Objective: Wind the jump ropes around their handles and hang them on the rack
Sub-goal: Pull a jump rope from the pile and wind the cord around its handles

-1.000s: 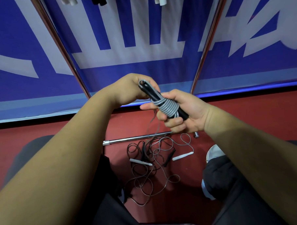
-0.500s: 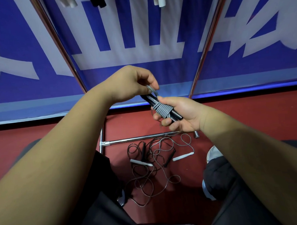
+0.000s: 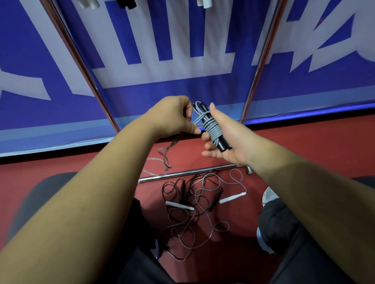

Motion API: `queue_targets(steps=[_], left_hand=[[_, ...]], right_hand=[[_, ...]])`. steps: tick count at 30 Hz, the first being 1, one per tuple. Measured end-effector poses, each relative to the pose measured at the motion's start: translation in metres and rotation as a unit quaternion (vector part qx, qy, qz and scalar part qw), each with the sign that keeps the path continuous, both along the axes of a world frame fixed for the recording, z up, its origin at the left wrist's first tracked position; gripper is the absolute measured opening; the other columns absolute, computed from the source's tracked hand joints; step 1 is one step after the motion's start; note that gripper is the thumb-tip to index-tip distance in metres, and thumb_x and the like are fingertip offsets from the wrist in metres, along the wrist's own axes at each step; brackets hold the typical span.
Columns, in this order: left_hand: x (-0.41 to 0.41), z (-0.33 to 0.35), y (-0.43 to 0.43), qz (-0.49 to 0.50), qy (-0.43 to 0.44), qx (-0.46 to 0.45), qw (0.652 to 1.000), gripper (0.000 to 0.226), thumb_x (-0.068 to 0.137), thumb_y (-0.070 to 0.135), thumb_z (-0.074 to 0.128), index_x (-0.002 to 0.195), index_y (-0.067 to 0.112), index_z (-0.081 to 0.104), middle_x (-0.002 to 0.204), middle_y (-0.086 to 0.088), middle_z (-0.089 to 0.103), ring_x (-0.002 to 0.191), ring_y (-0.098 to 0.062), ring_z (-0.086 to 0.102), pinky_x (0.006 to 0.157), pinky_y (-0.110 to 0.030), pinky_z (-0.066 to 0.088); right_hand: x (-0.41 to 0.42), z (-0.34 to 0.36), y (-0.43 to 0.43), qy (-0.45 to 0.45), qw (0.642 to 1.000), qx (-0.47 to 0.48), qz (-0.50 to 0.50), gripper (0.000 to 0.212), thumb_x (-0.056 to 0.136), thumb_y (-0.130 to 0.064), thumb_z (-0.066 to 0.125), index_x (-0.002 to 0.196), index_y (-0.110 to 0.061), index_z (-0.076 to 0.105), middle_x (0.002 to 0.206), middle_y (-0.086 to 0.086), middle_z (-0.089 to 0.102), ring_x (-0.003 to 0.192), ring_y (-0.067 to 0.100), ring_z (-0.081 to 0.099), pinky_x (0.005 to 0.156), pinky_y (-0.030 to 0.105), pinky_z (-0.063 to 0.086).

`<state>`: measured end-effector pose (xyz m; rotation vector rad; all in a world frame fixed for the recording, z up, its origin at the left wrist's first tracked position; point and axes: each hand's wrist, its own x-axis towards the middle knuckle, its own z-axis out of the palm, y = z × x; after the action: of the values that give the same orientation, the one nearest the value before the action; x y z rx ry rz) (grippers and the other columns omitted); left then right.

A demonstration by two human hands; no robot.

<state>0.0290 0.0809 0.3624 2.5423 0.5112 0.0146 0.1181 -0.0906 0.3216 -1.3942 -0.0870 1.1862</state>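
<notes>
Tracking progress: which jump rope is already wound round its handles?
The grey rope on black handles in the right hand; the floor ropes lie loose and tangled.

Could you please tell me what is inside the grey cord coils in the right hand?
Only black handles show, sticking out of the grey cord at both ends, in the right hand. Their middle is covered by the coils and cannot be seen.

Glossy black plastic handles [image 3: 222, 143], matt grey cord [image 3: 213, 130], polished metal rack [image 3: 183, 174]
</notes>
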Motion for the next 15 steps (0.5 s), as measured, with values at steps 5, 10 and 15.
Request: queue_targets(steps=[5,10,15], left_hand=[[0.0027,-0.0026,-0.0025,0.024,0.024,-0.04,0.999,0.042,0.075,0.043,0.093,0.081,0.016,0.061,0.074,-0.007,0.072,0.062,-0.021,0.066,0.067,-0.04,0.06],[-0.0027,-0.0032,-0.0025,-0.001,0.041,-0.123,0.992,0.031,0.087,0.043,0.084,0.089,0.014,0.073,0.08,-0.004,0.077,0.066,-0.01,0.066,0.068,-0.029,0.058],[-0.0045,-0.0056,0.0034,-0.029,-0.007,-0.313,0.949,0.025,0.099,0.021,0.075,0.116,0.004,0.069,0.098,-0.009,0.076,0.092,-0.018,0.07,0.1,-0.044,0.057]], right_hand=[[0.0035,-0.0009,-0.0039,-0.028,0.999,-0.018,0.011,0.045,0.096,-0.064,0.064,0.103,-0.019,0.066,0.072,0.005,0.064,0.061,0.023,0.063,0.088,0.048,0.064],[0.0064,0.0035,-0.0055,-0.04,0.999,-0.026,0.003,0.033,0.097,-0.049,0.057,0.098,-0.018,0.067,0.073,0.004,0.065,0.052,0.017,0.052,0.054,0.026,0.047],[0.0092,0.0029,-0.0045,-0.05,0.999,-0.011,-0.016,0.032,0.1,-0.043,0.055,0.11,-0.018,0.072,0.085,0.011,0.072,0.052,0.017,0.05,0.041,0.021,0.03]])
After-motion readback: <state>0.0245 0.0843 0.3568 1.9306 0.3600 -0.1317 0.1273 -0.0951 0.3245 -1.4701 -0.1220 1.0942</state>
